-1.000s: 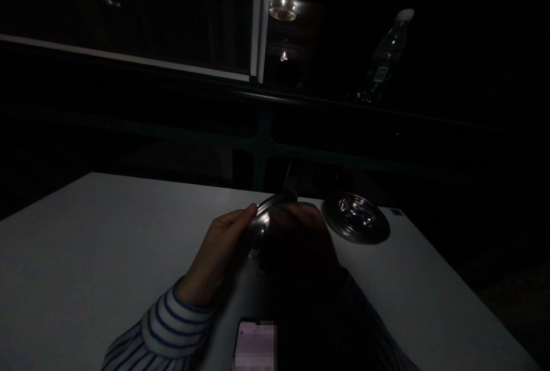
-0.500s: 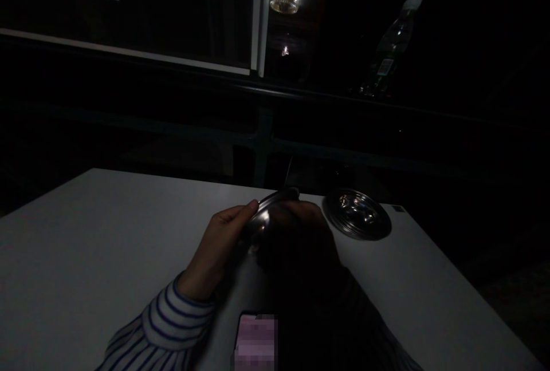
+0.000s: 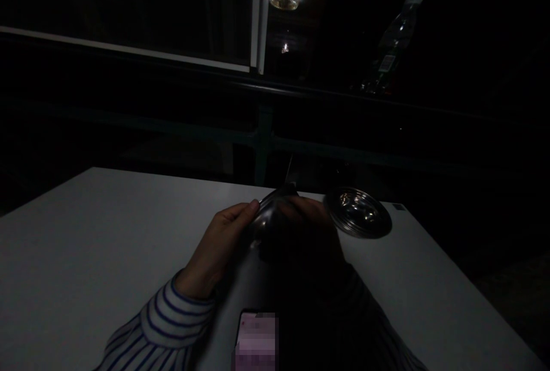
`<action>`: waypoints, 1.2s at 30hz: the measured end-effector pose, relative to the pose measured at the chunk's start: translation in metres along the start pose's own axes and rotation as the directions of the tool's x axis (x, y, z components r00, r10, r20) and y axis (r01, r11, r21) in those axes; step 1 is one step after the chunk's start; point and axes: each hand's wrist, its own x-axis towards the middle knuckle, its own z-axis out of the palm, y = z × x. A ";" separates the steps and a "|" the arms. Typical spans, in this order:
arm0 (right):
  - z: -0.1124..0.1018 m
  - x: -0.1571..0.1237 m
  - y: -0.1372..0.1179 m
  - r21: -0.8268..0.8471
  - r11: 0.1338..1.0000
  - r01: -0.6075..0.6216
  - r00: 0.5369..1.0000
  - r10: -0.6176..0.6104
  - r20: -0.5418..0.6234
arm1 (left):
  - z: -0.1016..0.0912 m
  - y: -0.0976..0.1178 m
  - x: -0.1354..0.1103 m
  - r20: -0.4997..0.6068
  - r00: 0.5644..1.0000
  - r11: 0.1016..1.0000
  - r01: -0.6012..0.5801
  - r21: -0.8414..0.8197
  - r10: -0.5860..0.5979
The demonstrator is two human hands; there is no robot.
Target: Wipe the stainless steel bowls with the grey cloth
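Over the middle of the white table, my left hand (image 3: 226,245) grips the left rim of a shiny metal bowl (image 3: 267,219), thumb on top. My right hand (image 3: 313,228) lies in deep shadow at the bowl's right side, its fingers bent over the inside. A dark shape (image 3: 289,189) shows at the bowl's far edge by those fingers; whether it is a cloth or shadow is unclear. To the right of my right hand sits a stack of similar metal bowls (image 3: 361,213).
A phone (image 3: 256,339) with a lit, blurred screen lies on the white table (image 3: 107,233) near me. Beyond the table's far edge are a dark rail (image 3: 266,87) and a window frame (image 3: 256,16). A clear plastic bottle (image 3: 393,44) stands at the back right.
The bowl has tilted or turned slightly between my hands, and its bright reflection has shifted. My right hand has moved a little over it. The left hand keeps its hold.
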 end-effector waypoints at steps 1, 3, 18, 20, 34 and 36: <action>-0.002 0.001 0.005 -0.010 0.998 -0.062 0.998 0.063 0.009 | 0.000 0.001 0.000 0.004 1.000 1.000 0.009 0.001 -0.009; -0.005 0.001 0.010 -0.034 0.991 -0.128 0.991 0.129 0.039 | 0.001 0.002 -0.001 0.006 1.000 1.000 0.019 0.008 -0.019; -0.005 -0.003 0.021 -0.046 0.997 -0.065 0.997 0.067 0.044 | -0.002 0.000 0.000 0.001 0.999 0.999 0.051 -0.007 -0.051; -0.004 -0.003 0.018 -0.028 0.998 -0.053 0.998 0.054 0.022 | -0.003 0.000 0.001 -0.043 0.998 0.999 0.054 -0.003 -0.054; -0.005 0.001 0.011 -0.061 0.998 0.009 0.998 -0.012 -0.057 | 0.001 0.002 0.000 -0.093 0.994 0.999 0.053 -0.009 -0.053; -0.003 0.000 0.005 -0.033 0.999 0.031 0.998 -0.033 -0.058 | 0.001 0.002 0.000 -0.081 0.996 0.999 0.044 -0.001 -0.044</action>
